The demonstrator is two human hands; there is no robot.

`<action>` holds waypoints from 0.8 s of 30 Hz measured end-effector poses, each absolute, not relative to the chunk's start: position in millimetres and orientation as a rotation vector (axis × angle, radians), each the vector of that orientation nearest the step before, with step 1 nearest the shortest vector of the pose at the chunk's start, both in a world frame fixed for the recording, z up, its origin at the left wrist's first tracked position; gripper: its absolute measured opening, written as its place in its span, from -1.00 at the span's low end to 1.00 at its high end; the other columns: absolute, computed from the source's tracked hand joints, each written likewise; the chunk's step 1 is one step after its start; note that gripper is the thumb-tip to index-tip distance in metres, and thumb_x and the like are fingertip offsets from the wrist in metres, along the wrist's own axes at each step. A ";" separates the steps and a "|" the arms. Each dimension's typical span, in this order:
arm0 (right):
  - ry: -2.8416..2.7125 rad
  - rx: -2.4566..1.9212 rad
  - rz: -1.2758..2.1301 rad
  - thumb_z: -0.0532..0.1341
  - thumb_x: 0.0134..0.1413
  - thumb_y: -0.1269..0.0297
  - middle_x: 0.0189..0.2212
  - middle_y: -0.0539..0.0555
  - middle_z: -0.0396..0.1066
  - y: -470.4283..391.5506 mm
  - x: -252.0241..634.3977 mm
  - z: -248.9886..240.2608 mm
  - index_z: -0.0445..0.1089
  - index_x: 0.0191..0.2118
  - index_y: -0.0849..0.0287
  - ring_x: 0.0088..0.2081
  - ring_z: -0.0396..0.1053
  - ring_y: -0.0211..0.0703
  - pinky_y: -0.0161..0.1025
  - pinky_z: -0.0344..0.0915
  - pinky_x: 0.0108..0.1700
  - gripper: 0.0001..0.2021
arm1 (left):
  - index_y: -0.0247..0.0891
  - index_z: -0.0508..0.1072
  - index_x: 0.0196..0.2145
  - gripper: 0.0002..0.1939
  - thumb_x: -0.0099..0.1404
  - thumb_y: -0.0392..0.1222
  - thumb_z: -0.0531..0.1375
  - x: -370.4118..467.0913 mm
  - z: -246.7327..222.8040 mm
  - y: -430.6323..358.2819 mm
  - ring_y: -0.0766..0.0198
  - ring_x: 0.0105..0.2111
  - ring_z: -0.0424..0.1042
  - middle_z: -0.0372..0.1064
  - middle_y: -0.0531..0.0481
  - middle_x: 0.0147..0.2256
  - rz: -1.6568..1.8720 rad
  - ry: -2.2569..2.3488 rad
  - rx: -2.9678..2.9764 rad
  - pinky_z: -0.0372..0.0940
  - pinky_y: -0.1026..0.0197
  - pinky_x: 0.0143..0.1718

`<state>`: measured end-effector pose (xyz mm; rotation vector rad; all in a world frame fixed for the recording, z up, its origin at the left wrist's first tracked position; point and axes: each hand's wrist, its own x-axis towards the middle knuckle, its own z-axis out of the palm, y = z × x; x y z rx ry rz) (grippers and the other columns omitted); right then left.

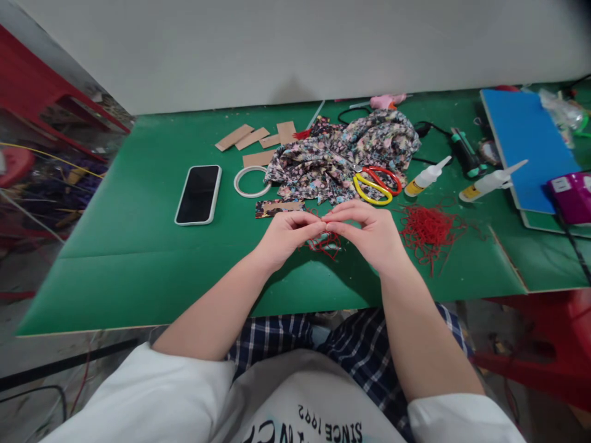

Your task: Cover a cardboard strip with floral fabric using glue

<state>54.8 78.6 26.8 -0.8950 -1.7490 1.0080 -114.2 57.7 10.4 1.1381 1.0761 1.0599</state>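
Note:
My left hand (292, 235) and my right hand (364, 232) meet fingertip to fingertip over the table's middle. Both are closed in a pinch on red cord (329, 247), whose loose loops hang below the fingers. Something pale lies among those loops, too covered to make out. Just beyond my left hand lies a flat strip covered in dark floral cloth (279, 208), with a bare cardboard-coloured middle. Scissors (375, 186) with one yellow and one red handle rest beyond my right hand, on crumpled floral fabric (341, 151). To its right is a tangled pile of red cord (428, 231).
On the green table (138, 264) lie a phone (198, 194), a roll of tape (236, 183) and several cardboard pieces (234, 137). Two glue bottles (422, 180), a green-black cutter (466, 154), a blue board (526, 147) and a purple object (572, 197) are rightward. A pink glue gun (386, 101) sits by the wall.

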 end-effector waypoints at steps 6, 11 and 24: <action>-1.753 -0.921 0.990 0.28 -0.08 0.34 -0.42 -0.04 0.46 78.2 54.3 26.8 0.51 -0.41 0.05 -0.29 0.39 -0.24 -0.20 0.33 -0.18 -0.93 | -0.29 0.52 -0.47 -0.75 0.03 -0.02 0.31 -113.0 10.4 57.1 0.52 -0.68 0.08 0.26 0.12 -0.64 1.078 1.083 1.135 0.01 0.38 -0.64; -1.750 -0.933 0.969 0.27 -0.07 0.35 -0.43 -0.04 0.46 78.9 54.3 25.1 0.50 -0.42 0.06 -0.30 0.39 -0.25 -0.21 0.33 -0.20 -0.94 | -0.27 0.51 -0.48 -0.77 0.04 -0.03 0.30 -112.5 9.8 57.0 0.53 -0.68 0.06 0.23 0.13 -0.65 1.090 1.073 1.125 0.03 0.39 -0.65; -1.770 -0.973 0.875 0.22 -0.01 0.34 -0.37 -0.01 0.39 77.8 53.7 28.2 0.40 -0.44 0.11 -0.21 0.34 -0.23 -0.17 0.27 -0.09 -0.96 | -0.28 0.51 -0.46 -0.79 0.04 -0.06 0.30 -113.4 10.3 58.2 0.52 -0.66 0.11 0.31 0.10 -0.60 1.064 1.085 1.199 0.06 0.40 -0.63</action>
